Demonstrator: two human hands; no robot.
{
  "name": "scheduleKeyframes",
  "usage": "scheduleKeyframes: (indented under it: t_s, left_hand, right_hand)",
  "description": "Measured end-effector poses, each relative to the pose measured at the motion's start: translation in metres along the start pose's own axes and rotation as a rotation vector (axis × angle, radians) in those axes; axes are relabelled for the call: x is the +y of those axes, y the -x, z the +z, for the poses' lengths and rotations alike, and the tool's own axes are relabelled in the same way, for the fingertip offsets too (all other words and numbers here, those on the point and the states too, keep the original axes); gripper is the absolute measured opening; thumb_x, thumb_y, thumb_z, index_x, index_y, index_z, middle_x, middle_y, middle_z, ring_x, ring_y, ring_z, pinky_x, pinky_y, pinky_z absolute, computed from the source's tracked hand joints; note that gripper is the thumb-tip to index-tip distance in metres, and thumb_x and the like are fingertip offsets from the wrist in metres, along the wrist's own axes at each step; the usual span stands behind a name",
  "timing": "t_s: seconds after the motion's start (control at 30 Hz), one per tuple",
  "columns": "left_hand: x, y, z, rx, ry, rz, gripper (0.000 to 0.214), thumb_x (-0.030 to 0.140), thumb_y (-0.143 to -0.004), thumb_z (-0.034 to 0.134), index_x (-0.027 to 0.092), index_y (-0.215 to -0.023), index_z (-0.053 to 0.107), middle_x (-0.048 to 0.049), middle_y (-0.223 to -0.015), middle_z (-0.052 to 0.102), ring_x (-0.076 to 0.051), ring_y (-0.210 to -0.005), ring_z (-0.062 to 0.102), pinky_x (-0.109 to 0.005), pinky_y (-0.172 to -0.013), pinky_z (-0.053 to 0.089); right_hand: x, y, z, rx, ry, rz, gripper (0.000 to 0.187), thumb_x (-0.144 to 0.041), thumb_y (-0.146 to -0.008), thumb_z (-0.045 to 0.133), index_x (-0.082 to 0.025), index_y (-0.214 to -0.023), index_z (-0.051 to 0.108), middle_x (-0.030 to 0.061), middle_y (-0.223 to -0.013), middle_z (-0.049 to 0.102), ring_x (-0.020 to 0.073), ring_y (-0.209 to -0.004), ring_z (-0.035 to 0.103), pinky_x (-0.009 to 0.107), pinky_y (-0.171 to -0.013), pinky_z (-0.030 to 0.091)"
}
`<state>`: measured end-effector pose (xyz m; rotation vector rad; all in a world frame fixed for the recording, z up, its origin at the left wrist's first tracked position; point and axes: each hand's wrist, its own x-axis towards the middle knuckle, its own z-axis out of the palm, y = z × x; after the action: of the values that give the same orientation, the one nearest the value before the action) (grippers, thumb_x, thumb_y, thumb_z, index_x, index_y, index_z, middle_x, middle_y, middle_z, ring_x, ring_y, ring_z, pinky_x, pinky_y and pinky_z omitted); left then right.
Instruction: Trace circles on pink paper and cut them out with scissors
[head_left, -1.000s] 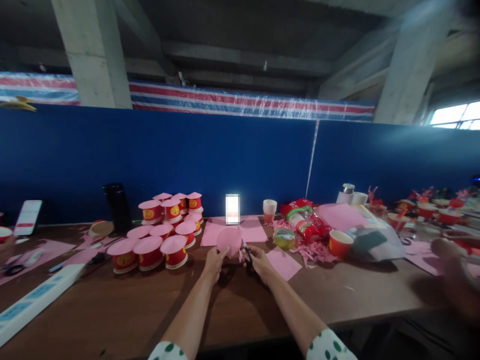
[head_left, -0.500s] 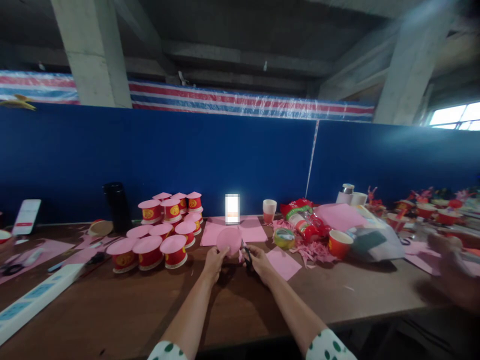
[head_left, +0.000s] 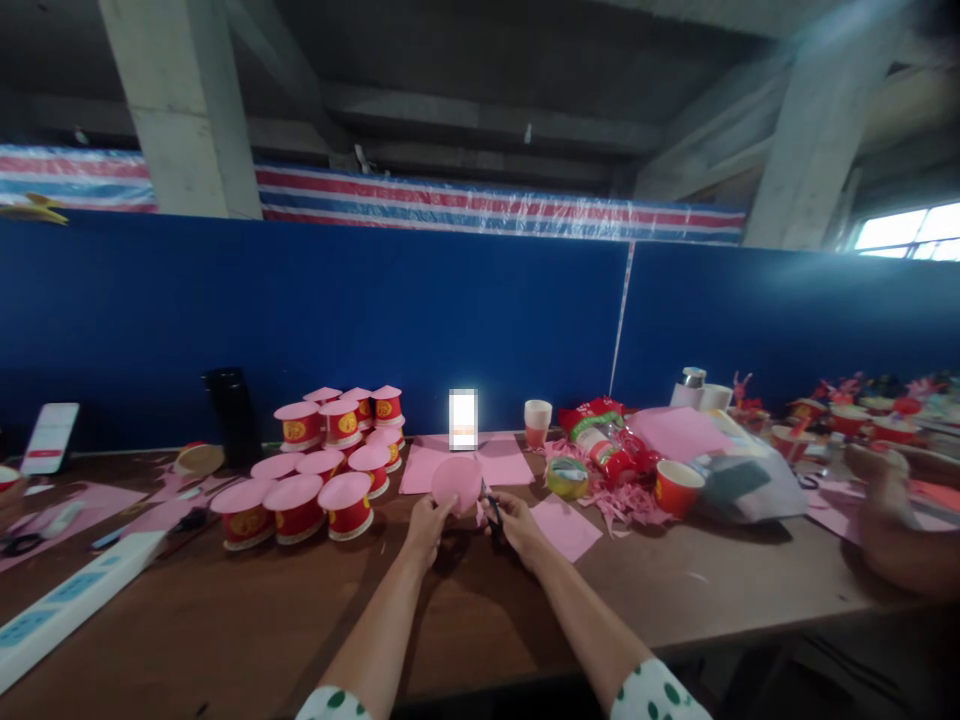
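Between thumb and fingers, my left hand (head_left: 429,528) pinches the lower edge of a round pink paper disc (head_left: 456,482). A pair of dark-handled scissors (head_left: 492,510) is in my right hand (head_left: 517,525), closed around the handles. The blades point up and lie close by the disc's right edge; whether they touch it is hard to make out. A narrow scrap of pink paper hangs near the blades. Behind the disc lie larger pink paper sheets (head_left: 506,462), with a lit phone (head_left: 463,420) standing upright at their back.
Several red paper cups topped with pink discs (head_left: 292,505) stand at left. A white power strip (head_left: 82,590) lies nearer. On the right are a tape roll (head_left: 568,476), pink shreds (head_left: 626,500), an orange-red cup (head_left: 679,488) and plastic bags. Another person's hand (head_left: 885,500) is at far right.
My hands, the disc and the scissors stay almost in place. The view has shifted slightly, and the other person's hand at far right has moved a little.
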<state>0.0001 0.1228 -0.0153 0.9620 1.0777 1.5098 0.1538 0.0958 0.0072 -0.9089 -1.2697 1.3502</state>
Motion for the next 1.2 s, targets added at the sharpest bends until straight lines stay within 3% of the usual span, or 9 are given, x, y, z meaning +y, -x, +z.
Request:
scheduleKeyframes:
  t_s: [1.2]
  left_hand:
    - [0.0023,0.001,0.0018,0.03,0.002,-0.015,0.032,0.034,-0.051,0.072,0.011,-0.069,0.06,-0.0004,-0.056,0.059,-0.011,-0.051,0.054,-0.024,-0.052,0.045]
  right_hand:
    - [0.0001,0.0002,0.0002,0.02,-0.018,-0.011,0.039,-0.049,-0.057,0.07,-0.015,-0.071,0.059,-0.0019,-0.052,0.054,0.0068,-0.04,0.046,0.016,-0.035,0.026]
